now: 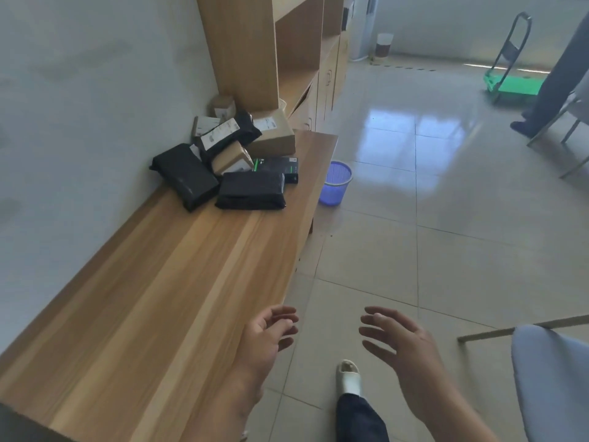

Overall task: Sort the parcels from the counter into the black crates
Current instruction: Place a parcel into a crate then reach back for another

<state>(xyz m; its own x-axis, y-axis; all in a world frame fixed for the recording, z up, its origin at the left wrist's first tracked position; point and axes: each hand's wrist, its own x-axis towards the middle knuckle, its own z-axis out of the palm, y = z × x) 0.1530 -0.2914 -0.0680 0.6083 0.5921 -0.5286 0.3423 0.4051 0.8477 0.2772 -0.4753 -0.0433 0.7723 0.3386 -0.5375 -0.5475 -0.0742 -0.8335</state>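
Head view, looking down a wooden counter: the left hand and right hand hang low in the frame, fingers spread and loosely bent, palms turned toward each other, holding nothing. The left hand hovers at the counter's near edge; the right is over the tiled floor. The parcels sit well apart from both hands, heaped at the counter's far end, left of centre in the frame, against the wall: several black bags, a few brown boxes and a dark box with green trim. No black crate shows anywhere in the frame, so how many parcels are already sorted cannot be told. Judging by the heap, most of the sorting appears still to be done. A blue basket stands on the floor beyond the counter.
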